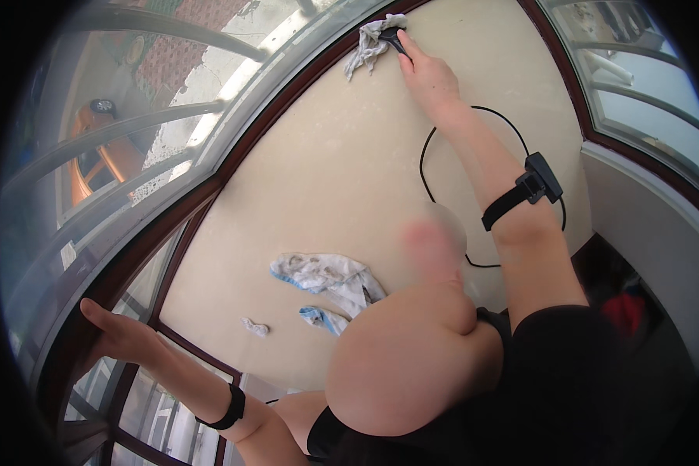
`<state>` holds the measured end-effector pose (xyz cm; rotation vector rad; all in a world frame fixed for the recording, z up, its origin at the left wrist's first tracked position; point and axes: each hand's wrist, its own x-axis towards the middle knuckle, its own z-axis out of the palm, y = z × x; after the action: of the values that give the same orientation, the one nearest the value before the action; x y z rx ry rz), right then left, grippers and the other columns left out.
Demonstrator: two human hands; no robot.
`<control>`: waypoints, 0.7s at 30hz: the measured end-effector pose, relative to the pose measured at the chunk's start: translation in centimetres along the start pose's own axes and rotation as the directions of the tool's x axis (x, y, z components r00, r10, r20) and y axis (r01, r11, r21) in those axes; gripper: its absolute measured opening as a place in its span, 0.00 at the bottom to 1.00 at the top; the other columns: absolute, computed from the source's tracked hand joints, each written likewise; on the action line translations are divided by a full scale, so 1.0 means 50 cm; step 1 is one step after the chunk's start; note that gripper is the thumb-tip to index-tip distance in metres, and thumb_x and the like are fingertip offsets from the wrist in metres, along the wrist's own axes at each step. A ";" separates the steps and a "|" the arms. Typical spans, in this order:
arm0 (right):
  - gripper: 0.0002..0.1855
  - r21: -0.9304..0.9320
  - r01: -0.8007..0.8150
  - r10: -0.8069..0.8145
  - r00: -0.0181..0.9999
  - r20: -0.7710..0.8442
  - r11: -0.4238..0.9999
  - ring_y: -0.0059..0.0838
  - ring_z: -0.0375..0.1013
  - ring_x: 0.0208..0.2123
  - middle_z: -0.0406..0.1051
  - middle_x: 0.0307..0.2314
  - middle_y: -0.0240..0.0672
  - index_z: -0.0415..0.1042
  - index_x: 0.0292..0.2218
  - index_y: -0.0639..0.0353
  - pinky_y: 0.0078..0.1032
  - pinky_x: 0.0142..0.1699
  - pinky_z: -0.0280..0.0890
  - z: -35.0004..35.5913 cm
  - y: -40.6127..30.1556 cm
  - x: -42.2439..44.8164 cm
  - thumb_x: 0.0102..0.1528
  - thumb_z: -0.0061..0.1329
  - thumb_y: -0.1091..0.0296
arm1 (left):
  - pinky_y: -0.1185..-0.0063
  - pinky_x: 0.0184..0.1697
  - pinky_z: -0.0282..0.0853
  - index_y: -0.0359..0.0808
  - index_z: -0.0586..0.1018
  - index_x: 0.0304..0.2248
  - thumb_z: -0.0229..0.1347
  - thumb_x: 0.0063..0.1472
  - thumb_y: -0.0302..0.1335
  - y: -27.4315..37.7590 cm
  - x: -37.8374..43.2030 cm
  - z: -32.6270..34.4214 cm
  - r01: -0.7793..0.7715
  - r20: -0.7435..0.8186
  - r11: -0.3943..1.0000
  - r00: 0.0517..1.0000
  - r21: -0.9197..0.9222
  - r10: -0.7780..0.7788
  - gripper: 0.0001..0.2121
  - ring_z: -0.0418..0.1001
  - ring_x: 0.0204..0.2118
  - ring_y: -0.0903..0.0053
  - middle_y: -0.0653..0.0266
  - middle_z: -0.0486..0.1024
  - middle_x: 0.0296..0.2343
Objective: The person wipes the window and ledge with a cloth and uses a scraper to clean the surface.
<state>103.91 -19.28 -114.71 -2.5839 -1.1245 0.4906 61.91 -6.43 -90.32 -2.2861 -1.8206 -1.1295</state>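
My right hand [428, 76] is stretched far forward, closed around the black handle of a tool [394, 41]. The tool's head rests against a crumpled, stained whitish cloth [371, 43] at the window frame's edge; the cloth partly hides it. My left hand [116, 338] grips the dark reddish-brown window frame [87, 317] at the lower left, its fingers partly hidden behind the frame. On the beige sill surface [303, 192] nearer me lie a dirty white cloth with blue edging [326, 276], a smaller blue-and-white cloth piece [323, 319] and a small white scrap [256, 327].
A black cable [424, 169] loops over the surface beneath my right arm. My bent knee [396, 361] rests near the cloths. Windows with railings [169, 113] border the left and upper right; an orange vehicle [102, 154] stands outside. A dark gap lies at right.
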 end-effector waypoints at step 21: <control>0.24 -0.024 -0.358 0.347 0.916 -0.200 0.933 0.46 0.74 0.25 0.74 0.24 0.44 0.58 0.58 0.38 0.41 0.31 0.68 -0.120 0.298 0.024 0.61 0.39 0.55 | 0.72 0.58 0.58 0.23 0.15 0.52 0.61 0.54 0.46 -0.051 0.003 -0.013 0.048 -0.085 0.962 0.996 0.269 -0.026 0.62 0.54 0.57 0.52 0.28 0.39 0.56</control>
<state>116.81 -28.90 -115.22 -2.8267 -0.6184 0.2732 59.41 -5.74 -90.82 -2.0330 -1.8632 -0.8969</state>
